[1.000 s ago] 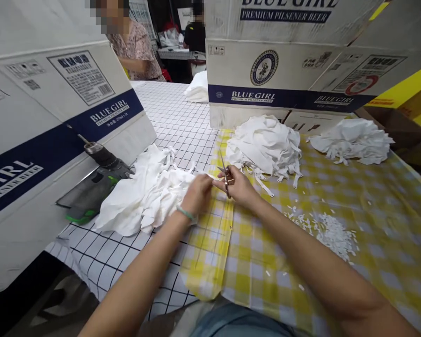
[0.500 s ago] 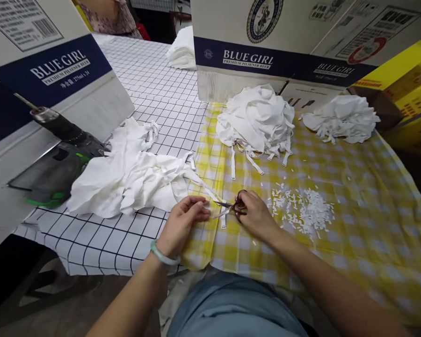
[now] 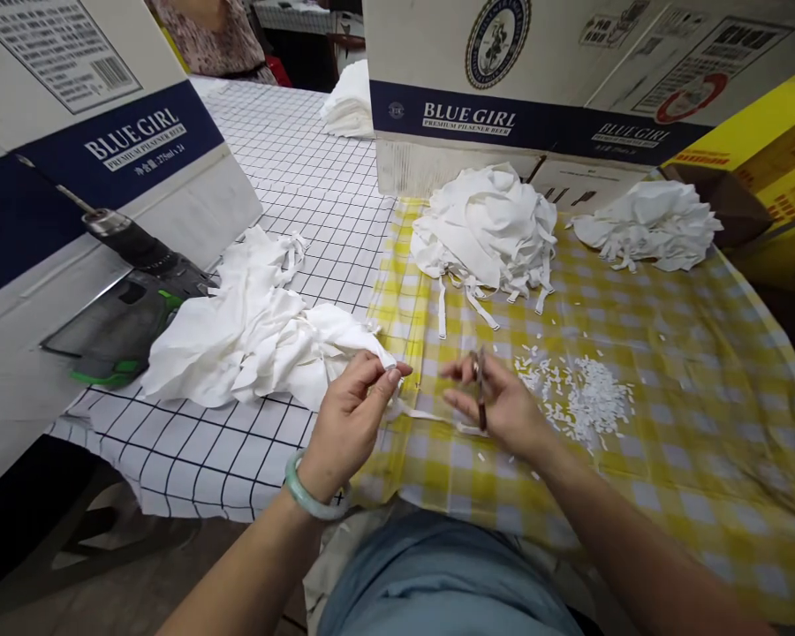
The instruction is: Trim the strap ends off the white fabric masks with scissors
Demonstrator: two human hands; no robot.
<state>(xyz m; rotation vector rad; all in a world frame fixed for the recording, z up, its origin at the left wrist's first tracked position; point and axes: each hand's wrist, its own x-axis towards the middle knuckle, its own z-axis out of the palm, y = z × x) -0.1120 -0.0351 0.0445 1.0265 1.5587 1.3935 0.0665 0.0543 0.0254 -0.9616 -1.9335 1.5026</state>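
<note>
My left hand (image 3: 352, 413) pinches the edge of a white cloth piece between thumb and fingers. That cloth joins a loose pile of white cloth (image 3: 238, 344) to its left. A narrow white strap (image 3: 430, 415) runs from under the left hand across the yellow checked cloth. In my right hand (image 3: 507, 406) is a pair of scissors (image 3: 481, 389), held upright against the palm, with thumb and fingers partly spread toward the left hand. Small white clippings (image 3: 593, 397) lie scattered to the right of that hand.
A bigger heap of white pieces with straps (image 3: 487, 230) sits behind the hands, a smaller white heap (image 3: 653, 225) at the right. Beer cartons (image 3: 450, 163) stand at the back and left. A power drill (image 3: 139, 300) leans by the left carton. Another person (image 3: 215, 35) is at the far left.
The scissors have left the strap and swung upright in my right hand, which moved slightly right. My left hand has moved a little up and grips the cloth's edge.
</note>
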